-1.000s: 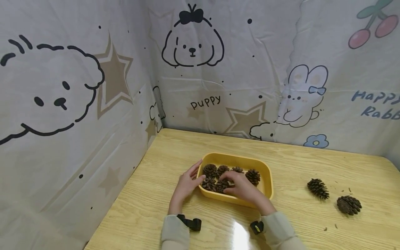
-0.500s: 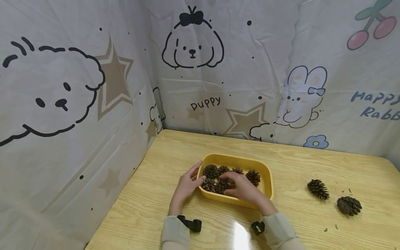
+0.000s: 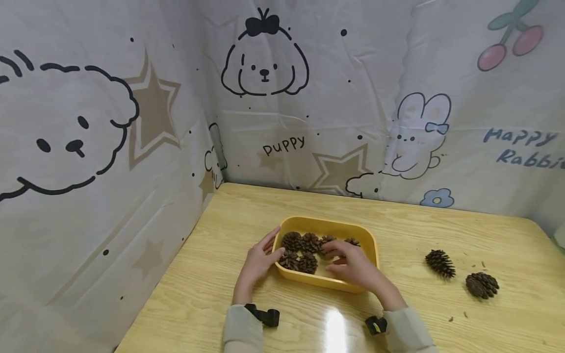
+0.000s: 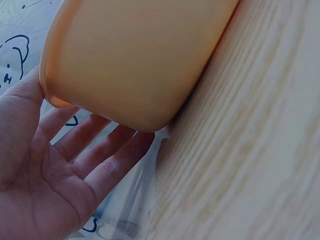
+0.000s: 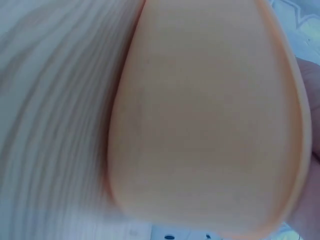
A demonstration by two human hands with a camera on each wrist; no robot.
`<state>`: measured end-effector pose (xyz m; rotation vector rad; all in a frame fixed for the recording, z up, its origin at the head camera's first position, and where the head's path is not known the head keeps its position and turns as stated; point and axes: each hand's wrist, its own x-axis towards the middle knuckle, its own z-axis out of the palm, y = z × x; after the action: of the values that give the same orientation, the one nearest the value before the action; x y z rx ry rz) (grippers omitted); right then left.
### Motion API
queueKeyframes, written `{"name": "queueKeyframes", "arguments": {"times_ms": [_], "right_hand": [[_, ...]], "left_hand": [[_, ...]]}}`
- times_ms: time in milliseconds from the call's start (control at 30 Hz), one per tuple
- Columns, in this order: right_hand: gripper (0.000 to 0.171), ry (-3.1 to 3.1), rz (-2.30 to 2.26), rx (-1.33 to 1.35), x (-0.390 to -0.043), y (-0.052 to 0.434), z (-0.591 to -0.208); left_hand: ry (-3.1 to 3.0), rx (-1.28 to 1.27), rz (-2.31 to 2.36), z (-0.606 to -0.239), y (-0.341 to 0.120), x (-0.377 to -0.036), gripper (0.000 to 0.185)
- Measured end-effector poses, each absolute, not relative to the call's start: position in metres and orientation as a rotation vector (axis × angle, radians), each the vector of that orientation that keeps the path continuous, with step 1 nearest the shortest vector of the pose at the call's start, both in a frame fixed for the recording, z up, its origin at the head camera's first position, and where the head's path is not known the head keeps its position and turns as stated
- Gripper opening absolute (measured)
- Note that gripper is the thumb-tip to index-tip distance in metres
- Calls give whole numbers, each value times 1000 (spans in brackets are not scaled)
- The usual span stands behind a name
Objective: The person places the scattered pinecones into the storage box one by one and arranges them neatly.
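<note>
A yellow plastic box [image 3: 371,240] stands on the table with several brown pine cones in it. At its left end my left hand [image 3: 260,257] holds the wall, thumb over the rim and fingers along the outside; the left wrist view shows those fingers against the box's outer side. Inside the box, my right hand [image 3: 355,264] hovers with thumb and fingers apart, fingertips beside a pine cone [image 3: 328,239] at the back. Left of that hand lies a front-row pine cone [image 3: 307,263]. Another pine cone [image 3: 351,241] is partly hidden behind the right hand.
Two more pine cones lie on the table to the right, a slender pine cone [image 3: 440,264] and a rounder pine cone [image 3: 482,285], with small brown scales around them. A printed cloth [image 3: 273,117] hangs behind and left of the wooden table [image 3: 251,201].
My right hand has let go of the front-row pine cone and moved right inside the box. The left hand stays at the box's end. The head view has turned slightly right.
</note>
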<state>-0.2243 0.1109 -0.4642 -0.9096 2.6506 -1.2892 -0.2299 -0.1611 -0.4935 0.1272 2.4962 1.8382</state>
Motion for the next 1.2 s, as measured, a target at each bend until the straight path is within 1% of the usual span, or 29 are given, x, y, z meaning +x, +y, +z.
{"name": "queueKeyframes", "arguments": {"times_ms": [167, 267, 400, 533, 633, 900, 1100, 1200], "right_hand": [[43, 2706, -1399, -890, -218, 127, -462], [44, 2732, -1512, -871, -215, 140, -462], [44, 2758, -1680, -816, -212, 162, -465], [44, 2769, -1829, -751, -208, 183, -465], [44, 2812, -1879, -671, -204, 198, -464], [43, 3022, -1825, -396, -195, 234, -469], [45, 3181, -1731, -166, -189, 254, -474], [46, 3242, -1685, 2, -188, 263, -476]], "left_hand": [[2485, 129, 1850, -495, -161, -231, 59], [2482, 134, 1846, -480, -158, -223, 58], [2486, 127, 1836, -480, -158, -224, 59], [2496, 126, 1842, -495, -160, -231, 59], [2499, 127, 1841, -496, -160, -232, 60], [2502, 112, 1829, -493, -160, -230, 61], [2479, 121, 1820, -469, -156, -218, 60], [2479, 129, 1807, -459, -155, -213, 60]]}}
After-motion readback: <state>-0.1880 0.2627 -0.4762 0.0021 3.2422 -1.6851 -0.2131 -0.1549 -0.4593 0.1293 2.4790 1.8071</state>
